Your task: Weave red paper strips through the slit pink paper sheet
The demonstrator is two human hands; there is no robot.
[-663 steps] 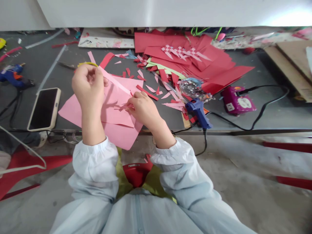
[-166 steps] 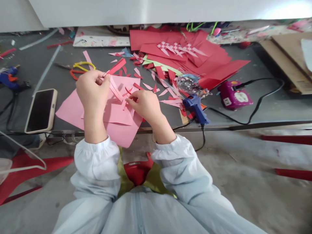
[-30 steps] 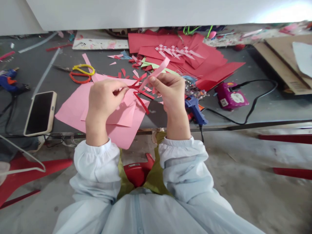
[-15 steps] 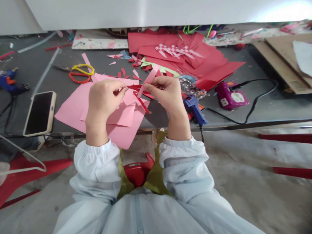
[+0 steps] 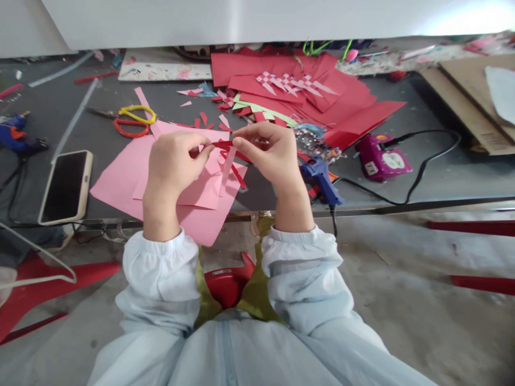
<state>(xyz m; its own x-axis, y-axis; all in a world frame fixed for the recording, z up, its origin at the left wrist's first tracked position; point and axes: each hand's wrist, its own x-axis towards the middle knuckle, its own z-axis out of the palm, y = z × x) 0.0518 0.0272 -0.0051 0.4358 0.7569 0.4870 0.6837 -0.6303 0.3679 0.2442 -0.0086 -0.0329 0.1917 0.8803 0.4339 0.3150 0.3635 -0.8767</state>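
Note:
Between my two hands stretches a red paper strip (image 5: pixel 222 144). My left hand (image 5: pixel 174 163) pinches its left end between thumb and fingertips. At the other end, the thumb and forefinger of my right hand (image 5: pixel 270 151) close on the strip, the other fingers curled behind. A pink paper strip (image 5: pixel 227 171) hangs down from near the right fingertips, with another red strip beside it. Pink paper sheets (image 5: pixel 120 169) lie under the hands, the lower sheet reaching past the table's front edge. How the strips join at the fingertips is partly hidden.
Scissors (image 5: pixel 134 120) and a phone (image 5: pixel 66 187) lie to the left. A blue glue gun (image 5: pixel 322 179) with its cord is close by my right wrist. Behind are red paper sheets (image 5: pixel 354 110) with woven pieces, and a purple box (image 5: pixel 382 158) stands further right.
The pink strip, which stood up by my right thumb, now hangs downward below the fingers. My right hand has shifted slightly left; my left hand has barely moved.

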